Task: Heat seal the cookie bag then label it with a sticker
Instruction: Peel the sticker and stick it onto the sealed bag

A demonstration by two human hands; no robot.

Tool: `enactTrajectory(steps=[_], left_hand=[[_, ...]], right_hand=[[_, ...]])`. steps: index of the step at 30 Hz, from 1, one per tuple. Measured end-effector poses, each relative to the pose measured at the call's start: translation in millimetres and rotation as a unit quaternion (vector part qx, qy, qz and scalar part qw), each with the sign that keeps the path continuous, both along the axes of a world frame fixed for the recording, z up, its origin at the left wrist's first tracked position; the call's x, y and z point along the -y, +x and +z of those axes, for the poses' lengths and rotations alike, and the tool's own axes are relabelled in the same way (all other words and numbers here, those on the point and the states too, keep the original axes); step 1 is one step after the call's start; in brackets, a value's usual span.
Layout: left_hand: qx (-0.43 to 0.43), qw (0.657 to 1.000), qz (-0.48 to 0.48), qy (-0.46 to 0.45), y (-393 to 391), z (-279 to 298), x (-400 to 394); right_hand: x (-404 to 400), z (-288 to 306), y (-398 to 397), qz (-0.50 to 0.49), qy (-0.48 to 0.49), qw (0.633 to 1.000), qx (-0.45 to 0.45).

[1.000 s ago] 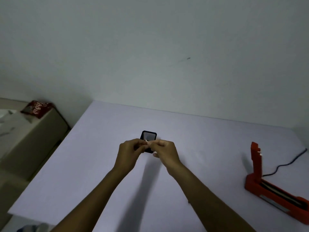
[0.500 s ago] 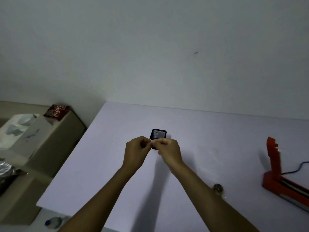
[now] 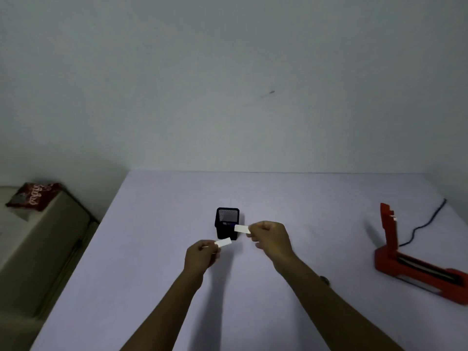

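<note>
Before the mesh cup (image 3: pixel 227 222), left hand (image 3: pixel 200 255) and right hand (image 3: pixel 272 239) each pinched a white strip, apparently sticker peeled from backing; next likely needed the bag.

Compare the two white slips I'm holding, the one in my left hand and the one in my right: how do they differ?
The left slip, pinched by the left hand, sits lower and nearer the camera; the right slip, pinched by the right hand, sits higher, overlapping the black mesh holder. The left slip tilts up toward its free right end, while the right slip lies nearly level, its free end pointing left. Both are small, white and rectangular.
</note>
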State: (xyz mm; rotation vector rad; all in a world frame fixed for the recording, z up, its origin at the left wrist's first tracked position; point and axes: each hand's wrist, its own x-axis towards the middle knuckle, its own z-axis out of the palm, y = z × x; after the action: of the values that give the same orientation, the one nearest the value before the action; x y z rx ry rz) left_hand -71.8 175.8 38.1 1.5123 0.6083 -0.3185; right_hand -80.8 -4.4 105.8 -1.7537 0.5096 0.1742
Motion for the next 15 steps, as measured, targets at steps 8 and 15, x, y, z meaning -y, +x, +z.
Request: enactTrajectory(steps=[8, 15], left_hand=[[-0.073, 0.977, -0.133, 0.151, 10, -100, -10], [0.077, 0.951, -0.154, 0.256, 3, -81, 1]], right_hand=[[14, -21, -29, -0.094, -0.008, 0.995, -0.033], [5, -33, -28, -0.156, 0.018, 0.986, -0.056]])
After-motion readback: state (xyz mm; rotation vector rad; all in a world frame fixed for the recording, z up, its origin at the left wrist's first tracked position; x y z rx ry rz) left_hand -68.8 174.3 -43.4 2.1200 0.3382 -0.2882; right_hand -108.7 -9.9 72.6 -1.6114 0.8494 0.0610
